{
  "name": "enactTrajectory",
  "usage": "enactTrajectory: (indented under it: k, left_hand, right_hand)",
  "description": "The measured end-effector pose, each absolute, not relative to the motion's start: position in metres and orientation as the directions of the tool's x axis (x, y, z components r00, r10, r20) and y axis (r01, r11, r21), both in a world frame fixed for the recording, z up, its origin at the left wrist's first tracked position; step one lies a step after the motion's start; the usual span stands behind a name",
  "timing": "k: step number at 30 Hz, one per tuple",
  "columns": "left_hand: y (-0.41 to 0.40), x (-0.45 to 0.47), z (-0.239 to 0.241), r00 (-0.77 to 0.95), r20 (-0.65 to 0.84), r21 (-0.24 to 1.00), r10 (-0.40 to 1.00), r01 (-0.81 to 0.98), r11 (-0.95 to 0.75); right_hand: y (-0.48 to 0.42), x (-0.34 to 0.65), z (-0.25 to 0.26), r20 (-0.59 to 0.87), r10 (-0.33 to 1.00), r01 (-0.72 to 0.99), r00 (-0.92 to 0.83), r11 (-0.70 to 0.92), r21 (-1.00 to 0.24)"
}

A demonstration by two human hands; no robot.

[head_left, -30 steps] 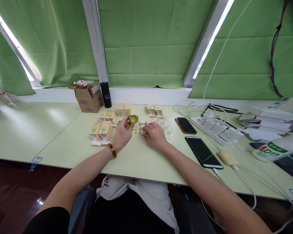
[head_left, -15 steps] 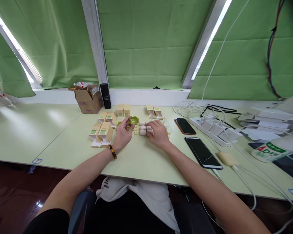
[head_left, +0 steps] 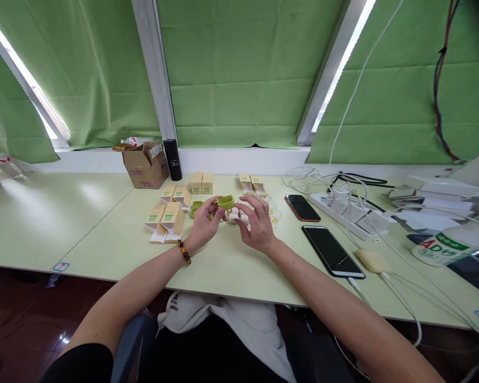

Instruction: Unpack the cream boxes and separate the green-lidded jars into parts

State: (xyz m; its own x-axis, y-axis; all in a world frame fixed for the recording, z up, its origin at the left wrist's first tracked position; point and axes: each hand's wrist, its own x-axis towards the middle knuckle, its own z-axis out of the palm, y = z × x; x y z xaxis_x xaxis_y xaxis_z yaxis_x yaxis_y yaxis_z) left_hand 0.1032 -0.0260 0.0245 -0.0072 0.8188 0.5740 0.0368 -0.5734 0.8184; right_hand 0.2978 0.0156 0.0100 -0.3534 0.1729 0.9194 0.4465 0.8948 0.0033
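My left hand (head_left: 206,225) pinches a small green plastic tray (head_left: 225,201) and holds it just above the pale green table (head_left: 104,223). Close beside it on the right, my right hand (head_left: 256,223) hovers with fingers curled and partly spread, fingertips near the green tray and over some small white cylinders (head_left: 235,217) lying on the table. I cannot make out anything gripped in it. Another green piece (head_left: 195,207) lies behind my left hand. Small tan cartons (head_left: 165,219) stand to the left of my hands.
More tan cartons (head_left: 201,182) and opened ones (head_left: 252,184) stand farther back, with a cardboard box (head_left: 143,165) and a black flask (head_left: 172,159) by the window sill. Two phones (head_left: 332,249) (head_left: 302,207), a power strip (head_left: 351,213), white cables and papers crowd the right side.
My left hand has lifted the green tray and brought it right, toward the centre. My right hand has risen off the white cylinders and its fingers have spread.
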Motion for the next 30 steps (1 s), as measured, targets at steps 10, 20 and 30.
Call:
enactTrajectory:
  k: [10, 20, 30]
  left_hand:
    - [-0.025, 0.109, 0.022, 0.075, 0.370, 0.928, 0.926, 0.016, -0.372]
    - [-0.028, 0.107, 0.022, 0.156, 0.368, 0.903, 0.917, 0.173, -0.392]
    - [-0.027, 0.098, 0.023, 0.095, 0.779, 0.543, 0.620, 0.393, -0.742]
  right_hand:
    - [0.008, 0.290, 0.013, 0.907, 0.120, 0.384, -0.404, 0.922, 0.049]
    - [0.008, 0.288, 0.011, 0.907, 0.203, 0.278, -0.368, 0.955, -0.101]
    - [0.008, 0.294, 0.013, 0.856, 0.396, 0.266, -0.333, 0.910, -0.317]
